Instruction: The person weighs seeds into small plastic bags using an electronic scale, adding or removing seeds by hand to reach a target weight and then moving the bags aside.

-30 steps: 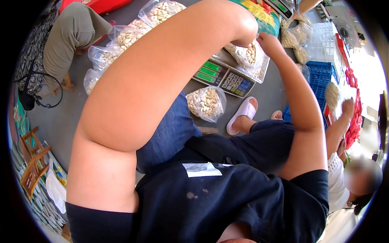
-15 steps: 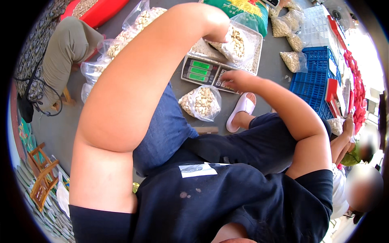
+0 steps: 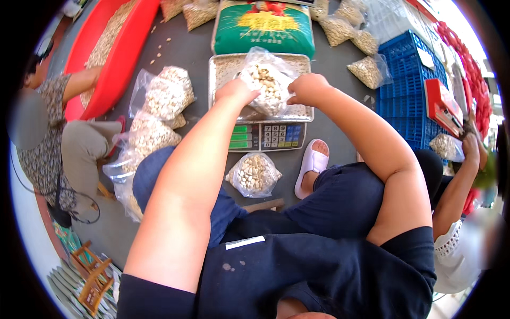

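A clear plastic bag (image 3: 267, 85) of pale pieces, like garlic cloves or nuts, sits open-topped on the scale's metal pan (image 3: 223, 66). My left hand (image 3: 237, 91) grips the bag's left side. On the opposite side, my right hand (image 3: 309, 89) pinches its plastic rim. Below the pan, the digital scale (image 3: 276, 136) shows a keypad and green displays, partly covered by my left forearm. A second filled bag (image 3: 255, 173) stands on the floor between the scale and my legs.
Filled bags (image 3: 167, 95) lie left of the scale. A green printed sack (image 3: 263, 32) is behind it. Blue crates (image 3: 401, 101) and more bags (image 3: 366, 72) stand right. At far left, a person (image 3: 48, 127) reaches into a red tub (image 3: 141, 45); another person (image 3: 459, 250) sits right.
My right hand has moved from the scale's keypad up to the bag's rim. My left hand now holds the bag's left side, and the bag stands more upright. The view has shifted.
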`<state>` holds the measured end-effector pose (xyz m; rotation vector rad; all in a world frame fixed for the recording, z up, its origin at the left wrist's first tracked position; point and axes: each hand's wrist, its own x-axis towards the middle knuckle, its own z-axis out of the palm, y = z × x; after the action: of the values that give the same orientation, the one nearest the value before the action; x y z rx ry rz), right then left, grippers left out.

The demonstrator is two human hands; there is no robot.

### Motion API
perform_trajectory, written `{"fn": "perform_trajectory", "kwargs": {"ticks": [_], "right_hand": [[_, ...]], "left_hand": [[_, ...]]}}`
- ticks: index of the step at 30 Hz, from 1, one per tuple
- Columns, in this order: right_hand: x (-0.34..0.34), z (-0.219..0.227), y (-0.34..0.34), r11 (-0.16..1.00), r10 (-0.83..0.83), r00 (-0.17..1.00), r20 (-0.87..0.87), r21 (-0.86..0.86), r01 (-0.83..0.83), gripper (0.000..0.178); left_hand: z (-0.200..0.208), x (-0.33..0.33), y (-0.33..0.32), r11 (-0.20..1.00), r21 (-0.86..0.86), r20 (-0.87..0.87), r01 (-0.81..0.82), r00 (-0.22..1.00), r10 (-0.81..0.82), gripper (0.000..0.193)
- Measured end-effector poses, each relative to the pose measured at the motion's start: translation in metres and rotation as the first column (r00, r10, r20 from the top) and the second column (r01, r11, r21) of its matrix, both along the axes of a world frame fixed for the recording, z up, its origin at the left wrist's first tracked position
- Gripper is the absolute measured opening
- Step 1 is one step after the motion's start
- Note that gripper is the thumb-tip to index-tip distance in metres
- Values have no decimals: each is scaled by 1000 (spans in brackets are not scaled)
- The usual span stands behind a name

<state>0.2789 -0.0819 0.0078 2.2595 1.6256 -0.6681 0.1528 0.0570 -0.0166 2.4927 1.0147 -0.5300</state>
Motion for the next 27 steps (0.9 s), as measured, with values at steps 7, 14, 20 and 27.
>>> {"fn": "perform_trajectory", "kwargs": {"ticks": [7,14,20,27], "right_hand": [[53,-23,-34,837,-50,961,-273,514,189,21],[93,58,-108,505,-355,886,-297,737,449,18],[128,65,-166,542,-468,883,-38,777,320,22],[174,-122,-229,873,-286,911,296,474,119,19]], "left_hand": [[5,57,7,989,-140,191,-53,978,79,30],[89,78,-57,755,-632,493,172,841,222,23],[28,129,-122,806,-423,596,415,797,-97,18],[-92,146,-175,822,-521,198,230,969,-145,24]]}}
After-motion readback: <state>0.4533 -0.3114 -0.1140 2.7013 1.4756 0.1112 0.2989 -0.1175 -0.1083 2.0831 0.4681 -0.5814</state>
